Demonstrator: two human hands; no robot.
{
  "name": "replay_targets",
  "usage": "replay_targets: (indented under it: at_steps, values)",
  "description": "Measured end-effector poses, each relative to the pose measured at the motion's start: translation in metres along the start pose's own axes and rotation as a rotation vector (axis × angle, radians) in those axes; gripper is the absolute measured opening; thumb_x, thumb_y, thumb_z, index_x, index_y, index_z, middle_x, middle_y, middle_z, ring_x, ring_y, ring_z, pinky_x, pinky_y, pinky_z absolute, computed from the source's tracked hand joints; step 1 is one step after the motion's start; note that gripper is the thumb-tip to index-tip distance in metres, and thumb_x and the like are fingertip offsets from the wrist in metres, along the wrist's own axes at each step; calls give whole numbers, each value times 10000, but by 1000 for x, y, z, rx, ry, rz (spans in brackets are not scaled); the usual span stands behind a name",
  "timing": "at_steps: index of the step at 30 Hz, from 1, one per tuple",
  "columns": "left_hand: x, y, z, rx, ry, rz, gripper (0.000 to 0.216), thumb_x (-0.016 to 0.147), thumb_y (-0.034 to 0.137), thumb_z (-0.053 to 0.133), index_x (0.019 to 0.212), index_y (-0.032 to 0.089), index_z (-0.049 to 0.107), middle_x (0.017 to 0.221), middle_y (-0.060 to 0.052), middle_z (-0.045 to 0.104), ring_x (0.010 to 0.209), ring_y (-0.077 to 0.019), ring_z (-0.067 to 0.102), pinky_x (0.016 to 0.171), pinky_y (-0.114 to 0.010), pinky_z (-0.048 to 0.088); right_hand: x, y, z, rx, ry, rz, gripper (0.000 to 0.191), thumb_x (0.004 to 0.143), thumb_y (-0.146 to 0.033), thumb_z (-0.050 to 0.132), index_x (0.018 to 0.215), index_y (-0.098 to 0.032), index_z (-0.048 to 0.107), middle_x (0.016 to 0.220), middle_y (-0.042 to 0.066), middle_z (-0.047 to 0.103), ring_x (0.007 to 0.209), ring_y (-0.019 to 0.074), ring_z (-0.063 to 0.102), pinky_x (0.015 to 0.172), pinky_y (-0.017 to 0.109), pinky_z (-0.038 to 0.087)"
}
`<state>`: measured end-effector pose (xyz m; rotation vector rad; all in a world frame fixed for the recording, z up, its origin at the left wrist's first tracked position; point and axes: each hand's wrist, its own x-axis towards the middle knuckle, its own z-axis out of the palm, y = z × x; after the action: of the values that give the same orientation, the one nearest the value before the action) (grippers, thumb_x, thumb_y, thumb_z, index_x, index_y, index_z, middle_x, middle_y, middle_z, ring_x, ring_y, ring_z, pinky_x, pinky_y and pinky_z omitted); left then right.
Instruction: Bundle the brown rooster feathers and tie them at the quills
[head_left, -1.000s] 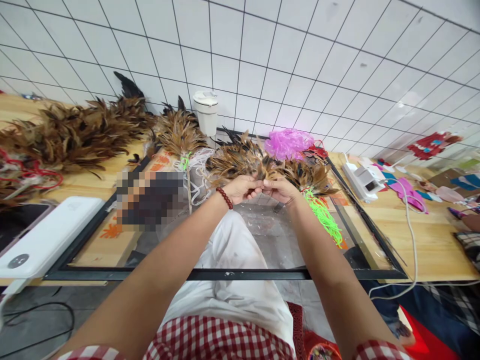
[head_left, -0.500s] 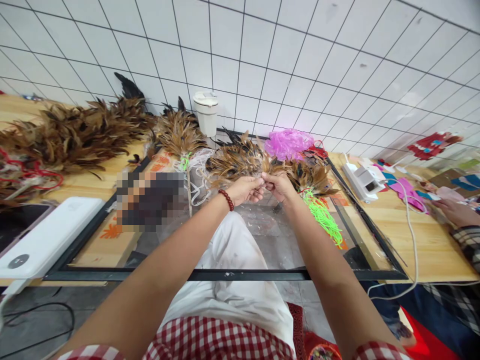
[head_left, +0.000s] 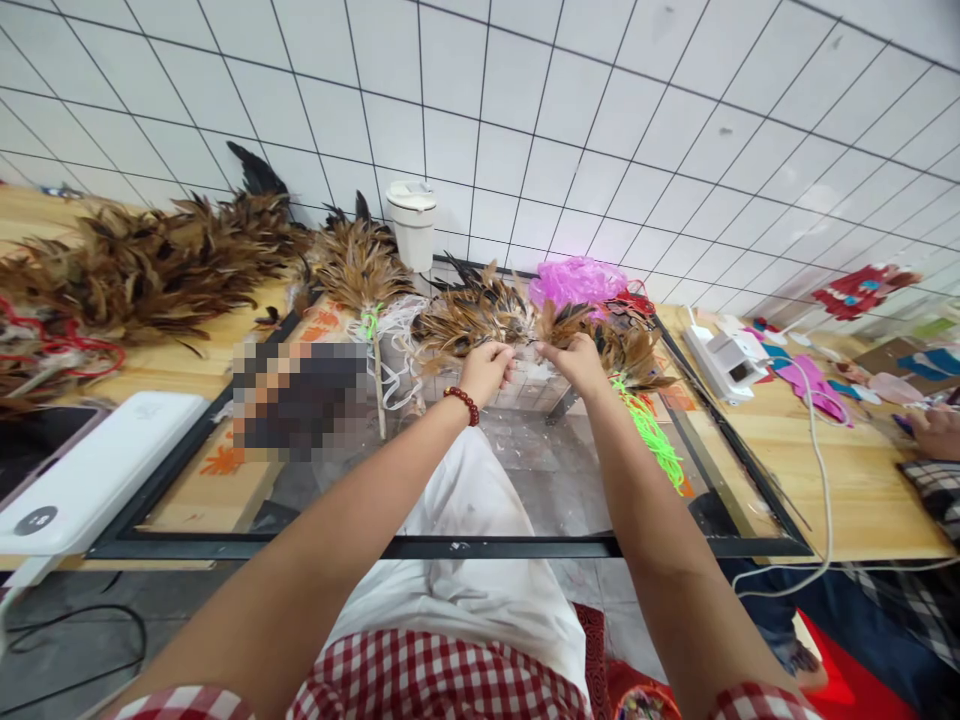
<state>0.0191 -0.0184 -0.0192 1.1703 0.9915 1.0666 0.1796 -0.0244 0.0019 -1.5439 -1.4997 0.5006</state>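
Observation:
My left hand [head_left: 486, 372], a beaded bracelet [head_left: 461, 404] at its wrist, is closed in a pinch above the glass panel [head_left: 517, 440]. What its fingertips hold is too small to make out. A short gap to the right, my right hand [head_left: 576, 362] has thumb and fingers drawn together, their contents likewise unclear. Just beyond both hands lies a heap of brown and black feathers [head_left: 472, 315]. Another feather bunch [head_left: 634, 350] sits by my right hand, with bright green cord [head_left: 651, 432] trailing below it.
A lidded white cup [head_left: 412, 225] stands by the tiled wall. Pink plastic [head_left: 577, 285] lies behind the feathers. More feathers [head_left: 150, 270] and a white power bank [head_left: 105, 470] are at left. A white device [head_left: 724, 360] and another person's hand [head_left: 934, 432] are at right.
My hands have moved apart from their nearly touching position. The left fingers have curled in more, and the right hand has shifted slightly right. The other person's hand has moved right.

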Motion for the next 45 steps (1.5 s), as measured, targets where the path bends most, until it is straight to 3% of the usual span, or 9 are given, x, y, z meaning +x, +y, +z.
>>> replay_targets:
  at_steps: [5,9,16,23,28,33,35,39,45]
  values:
    - [1,1,-2,-95,5,-25,100,824,118,539,729,125,567,597,22,557,417,-49,509,378,-161,355,-2,7,2,-311,-15,6,199,635,-303,680,761,-152,708,770,78,721,761,224,647,736,313,475]
    - [1,1,-3,-96,-1,-31,87,816,120,556,730,124,574,594,20,561,413,-54,511,374,-168,356,-2,13,3,-245,19,4,185,649,-329,665,714,-156,681,700,61,692,689,203,610,672,302,458]
    - [2,-2,-2,-97,-1,-19,90,806,121,571,717,127,573,584,23,566,410,-52,510,380,-170,361,-3,22,6,-135,25,-175,150,679,-309,632,721,-167,646,679,44,658,655,177,554,663,294,429]
    - [1,-1,-2,-96,-1,-13,91,806,125,574,716,124,579,592,21,569,410,-50,510,375,-165,355,-2,26,8,-127,23,-133,122,667,-292,629,660,-171,612,644,25,625,634,164,529,665,301,429]
    - [1,1,-2,-105,5,1,76,792,122,592,717,120,582,589,21,571,411,-50,508,375,-167,359,0,27,10,54,57,5,157,589,-281,700,598,-189,574,571,-6,567,565,130,484,573,266,403]
    - [-1,3,-2,-178,5,31,54,727,120,669,760,109,629,576,22,577,419,-47,493,387,-173,362,-4,3,19,761,-36,218,270,597,-366,734,629,-188,534,547,-38,506,465,65,397,438,211,320]
    - [-3,5,0,-215,-7,52,149,697,116,693,842,107,655,570,28,582,425,-49,487,395,-177,367,-8,-8,25,907,-109,262,306,558,-345,782,646,-187,535,549,-51,490,465,51,379,435,196,322]
    - [-7,8,3,-246,-19,99,318,655,150,735,967,125,680,574,36,596,443,-47,486,412,-176,377,-16,-18,38,944,-177,260,334,575,-373,798,682,-191,540,557,-53,483,469,55,372,437,200,343]
    - [-5,6,4,-297,13,98,251,633,181,758,858,95,688,565,12,615,494,-66,538,488,-196,450,-18,-16,45,937,-104,219,326,575,-369,802,640,-179,545,529,-52,458,472,59,389,427,197,335]
